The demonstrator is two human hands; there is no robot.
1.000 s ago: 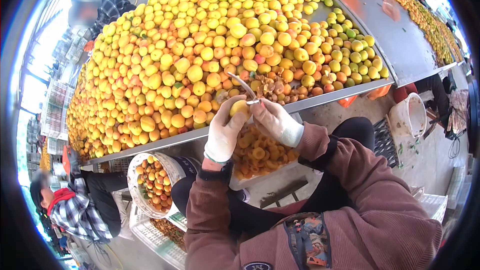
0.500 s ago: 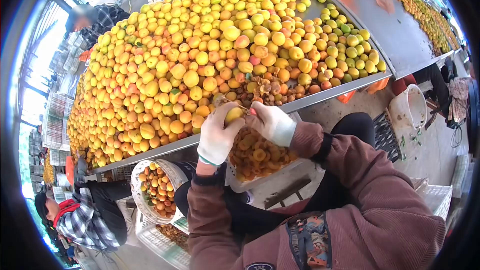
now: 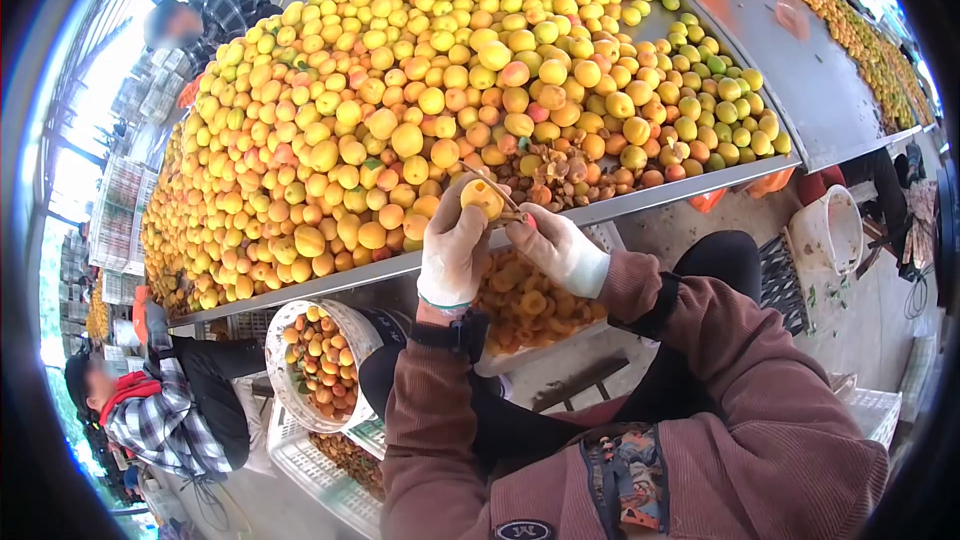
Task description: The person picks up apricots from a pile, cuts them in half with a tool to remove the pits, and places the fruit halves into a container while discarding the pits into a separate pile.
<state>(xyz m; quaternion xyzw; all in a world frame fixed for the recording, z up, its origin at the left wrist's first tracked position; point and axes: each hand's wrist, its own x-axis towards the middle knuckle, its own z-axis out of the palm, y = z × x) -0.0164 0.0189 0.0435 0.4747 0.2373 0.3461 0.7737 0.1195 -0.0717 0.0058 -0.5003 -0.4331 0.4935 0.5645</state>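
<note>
My left hand (image 3: 455, 255), in a white glove, is closed around a yellow apricot (image 3: 482, 199) above the near edge of the table. My right hand (image 3: 563, 252), also gloved, pinches a thin brown stick-like tool (image 3: 496, 189) whose shaft lies against the fruit. Something small and red shows at the right fingertips. Below both hands stands a white crate of opened apricot halves (image 3: 530, 305). Just beyond them, a heap of brown pits and scraps (image 3: 550, 175) lies against a large pile of whole apricots (image 3: 340, 140).
The metal table's raised rim (image 3: 640, 202) runs in front of me. A white bucket of apricots (image 3: 320, 365) stands at left, above a crate of brown scraps (image 3: 350, 460). Another white bucket (image 3: 828, 230) is at right. Co-workers sit at the left (image 3: 170, 410) and far left (image 3: 225, 20).
The apricot has turned and risen in my left hand, showing more of its face and a dark spot. The tool's shaft now lies across its upper right side. The view has shifted slightly.
</note>
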